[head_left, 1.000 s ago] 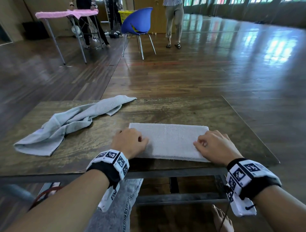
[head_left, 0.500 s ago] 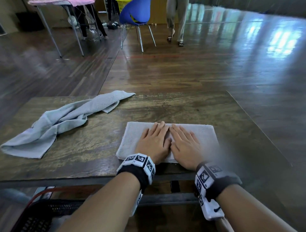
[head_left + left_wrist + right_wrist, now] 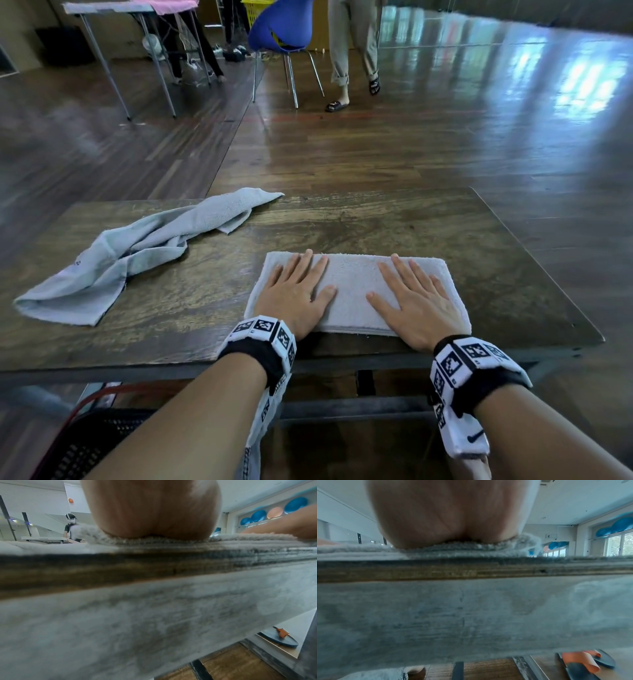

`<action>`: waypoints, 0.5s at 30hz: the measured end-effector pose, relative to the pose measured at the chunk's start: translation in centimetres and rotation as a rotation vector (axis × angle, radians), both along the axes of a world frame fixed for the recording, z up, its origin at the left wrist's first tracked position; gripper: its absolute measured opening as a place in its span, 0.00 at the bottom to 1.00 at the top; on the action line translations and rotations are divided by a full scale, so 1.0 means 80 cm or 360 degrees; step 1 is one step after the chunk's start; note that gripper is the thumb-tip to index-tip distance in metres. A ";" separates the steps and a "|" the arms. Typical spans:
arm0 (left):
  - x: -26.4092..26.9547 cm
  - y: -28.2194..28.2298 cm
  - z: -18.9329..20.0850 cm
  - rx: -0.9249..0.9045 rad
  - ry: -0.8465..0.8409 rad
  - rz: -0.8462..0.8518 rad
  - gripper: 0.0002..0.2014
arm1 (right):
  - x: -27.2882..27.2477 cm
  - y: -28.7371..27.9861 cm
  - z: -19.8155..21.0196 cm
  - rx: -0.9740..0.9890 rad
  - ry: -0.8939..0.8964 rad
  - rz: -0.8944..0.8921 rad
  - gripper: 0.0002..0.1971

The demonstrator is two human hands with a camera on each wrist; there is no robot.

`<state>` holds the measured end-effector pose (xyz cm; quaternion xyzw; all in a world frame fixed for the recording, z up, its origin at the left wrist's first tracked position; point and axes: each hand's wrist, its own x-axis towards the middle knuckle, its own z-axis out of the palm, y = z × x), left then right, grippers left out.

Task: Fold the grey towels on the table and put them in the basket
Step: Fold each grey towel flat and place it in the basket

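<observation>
A folded grey towel [image 3: 352,291] lies as a neat rectangle at the near edge of the wooden table [image 3: 394,222]. My left hand [image 3: 294,291] presses flat on its left half, fingers straight. On the right half my right hand [image 3: 414,301] lies flat the same way. A second grey towel [image 3: 137,250] sprawls crumpled and unfolded across the table's left part. Both wrist views show only the heel of a palm [image 3: 154,513] [image 3: 450,515] resting on the towel's edge [image 3: 248,539] [image 3: 359,550]. A dark basket [image 3: 78,448] with a red rim sits on the floor under the table's left front.
Beyond the table, a blue chair [image 3: 281,31] and a standing person's legs [image 3: 352,51] are on the wooden floor. A metal table with a pink cloth [image 3: 137,7] stands at the far left. The table's right half is bare wood.
A second ago both hands gripped the towel's two ends with curled fingers. They came together flat at its middle, then slid apart to the left and right halves.
</observation>
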<state>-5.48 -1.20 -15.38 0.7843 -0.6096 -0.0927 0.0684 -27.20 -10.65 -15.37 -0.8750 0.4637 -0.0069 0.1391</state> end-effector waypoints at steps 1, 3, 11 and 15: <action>0.001 0.000 0.000 0.0000 0.0002 0.0002 0.32 | -0.004 -0.001 0.000 -0.0003 0.0008 -0.0024 0.42; 0.003 0.001 -0.001 -0.0008 -0.0007 0.0012 0.32 | -0.011 -0.003 0.001 -0.0024 0.0016 -0.0081 0.44; 0.012 0.006 -0.006 -0.0029 -0.0041 0.0053 0.37 | -0.035 -0.007 0.002 -0.0042 0.0037 -0.0205 0.46; 0.014 0.004 -0.009 -0.0026 -0.0035 0.0064 0.38 | -0.037 -0.009 0.001 -0.0045 0.0030 -0.0224 0.48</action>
